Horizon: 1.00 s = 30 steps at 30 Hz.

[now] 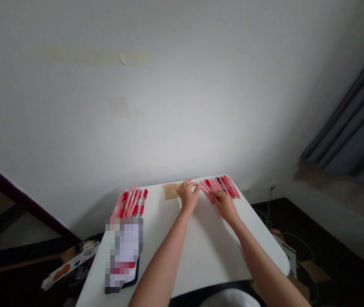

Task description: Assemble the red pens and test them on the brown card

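Observation:
A slim pink pen (pixel 205 189) spans the gap between my hands at the far side of the white table (pixel 201 251). My left hand (pixel 188 197) has thumb and forefinger pinched at the pen's upper end, with the other fingers raised. Around its lower end, my right hand (pixel 225 205) is closed. Just beyond the right hand lies a row of pink and red pens (pixel 229 187), with a dark one among them. A looser bunch of pink and red pens (pixel 132 202) lies at the table's left side. Left of my left hand is a flat tan piece (pixel 170 192).
A blurred-out, phone-like device (pixel 122 256) lies at the table's left edge. Behind the table stands a pale wall (pixel 182 106). Green cables (pixel 263 217) and cardboard (pixel 314 271) are on the floor at right. A grey curtain (pixel 351 123) hangs at upper right.

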{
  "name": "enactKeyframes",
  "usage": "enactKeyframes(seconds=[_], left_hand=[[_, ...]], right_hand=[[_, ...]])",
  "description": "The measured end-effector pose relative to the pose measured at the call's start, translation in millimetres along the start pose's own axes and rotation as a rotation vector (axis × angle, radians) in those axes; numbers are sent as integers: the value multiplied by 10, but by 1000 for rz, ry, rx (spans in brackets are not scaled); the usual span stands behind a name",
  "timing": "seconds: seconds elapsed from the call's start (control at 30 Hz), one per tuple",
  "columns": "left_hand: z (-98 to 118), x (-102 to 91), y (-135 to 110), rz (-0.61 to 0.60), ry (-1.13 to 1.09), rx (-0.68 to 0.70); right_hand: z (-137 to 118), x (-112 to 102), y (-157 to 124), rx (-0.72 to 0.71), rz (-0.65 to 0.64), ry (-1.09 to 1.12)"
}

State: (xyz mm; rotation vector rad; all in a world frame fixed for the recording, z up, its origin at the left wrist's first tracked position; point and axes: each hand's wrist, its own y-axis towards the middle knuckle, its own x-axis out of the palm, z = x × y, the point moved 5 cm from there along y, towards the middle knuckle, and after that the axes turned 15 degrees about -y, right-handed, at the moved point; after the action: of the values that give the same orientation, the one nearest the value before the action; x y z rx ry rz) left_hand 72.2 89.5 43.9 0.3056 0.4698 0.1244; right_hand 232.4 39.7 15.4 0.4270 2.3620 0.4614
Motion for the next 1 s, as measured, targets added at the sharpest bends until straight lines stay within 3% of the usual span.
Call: enactKeyframes(seconds=[0.3, 0.6, 1.0], left_hand=[[46, 213, 153, 3, -9, -22], [118, 560, 292, 4, 0, -23], [244, 921, 311, -25, 39, -111]], right_hand=[[175, -179, -55, 25, 26, -183], [151, -449, -44, 166, -77, -751], [194, -449, 55, 156, 30, -781]])
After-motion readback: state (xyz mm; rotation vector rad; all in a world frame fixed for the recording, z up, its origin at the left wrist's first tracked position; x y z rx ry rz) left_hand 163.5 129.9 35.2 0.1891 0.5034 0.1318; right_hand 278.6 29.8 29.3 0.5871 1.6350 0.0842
